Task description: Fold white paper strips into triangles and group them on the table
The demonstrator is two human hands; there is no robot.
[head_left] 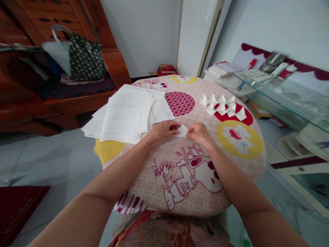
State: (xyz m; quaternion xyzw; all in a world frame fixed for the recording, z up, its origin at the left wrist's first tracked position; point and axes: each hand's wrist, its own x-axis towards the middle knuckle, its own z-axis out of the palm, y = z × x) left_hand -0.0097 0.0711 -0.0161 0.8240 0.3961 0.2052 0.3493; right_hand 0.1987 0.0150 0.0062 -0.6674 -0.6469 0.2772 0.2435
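Observation:
A small folded piece of white paper [183,130] lies on the round table's cartoon-print cloth [180,178]. My left hand [164,130] presses its left side with curled fingers. On the paper's right edge, my right hand [199,133] is closed in a pinch. Several finished folded white paper pieces [223,104] sit in rows at the table's far right. A loose stack of white sheets [125,115] lies on the table to the left of my hands.
A dark wooden bench [64,92] with a patterned bag [83,56] stands at the left. A glass shelf unit [290,96] with books and small items is at the right. Grey tiled floor [51,161] surrounds the table.

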